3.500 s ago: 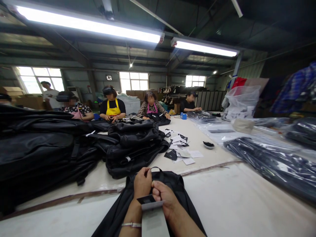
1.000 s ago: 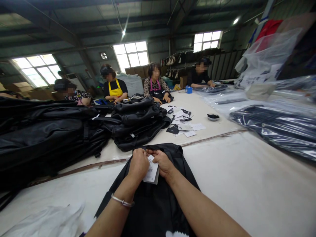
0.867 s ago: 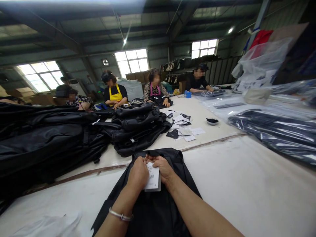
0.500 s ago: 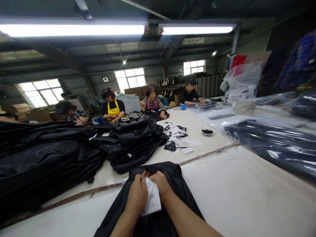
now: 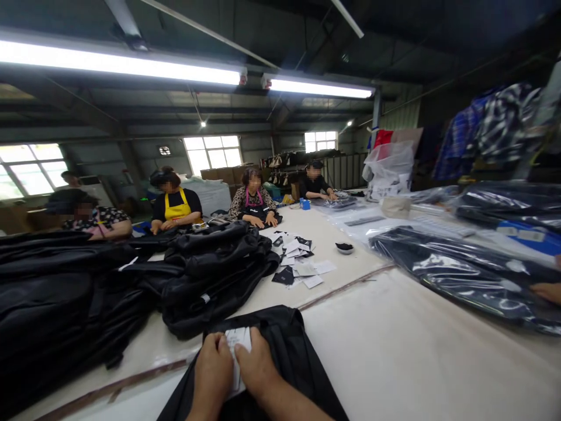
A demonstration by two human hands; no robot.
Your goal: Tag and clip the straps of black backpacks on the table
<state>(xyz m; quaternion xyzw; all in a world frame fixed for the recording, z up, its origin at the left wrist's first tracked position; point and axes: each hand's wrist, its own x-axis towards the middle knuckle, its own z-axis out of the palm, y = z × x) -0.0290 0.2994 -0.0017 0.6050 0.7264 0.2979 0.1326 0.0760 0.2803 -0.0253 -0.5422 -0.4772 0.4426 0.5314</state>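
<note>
A black garment [image 5: 284, 345] lies flat on the white table [image 5: 403, 351] right in front of me. My left hand [image 5: 213, 374] and my right hand [image 5: 255, 367] rest side by side on its near part. Between them they pinch a white paper tag [image 5: 239, 342] with small print, held against the cloth. Both hands have their fingers curled closed on the tag.
A pile of black garments [image 5: 214, 269] sits beyond, and a bigger stack [image 5: 52, 298] fills the left. Loose tags [image 5: 298, 263] and a small dish [image 5: 345, 248] lie mid-table. Bagged garments [image 5: 464, 275] line the right, with another person's hand [image 5: 547, 291] there. Several workers sit at the far end.
My hands with the tag have dropped lower and to the left in view as the camera tilted up and turned right. The tag now lies flatter on the garment.
</note>
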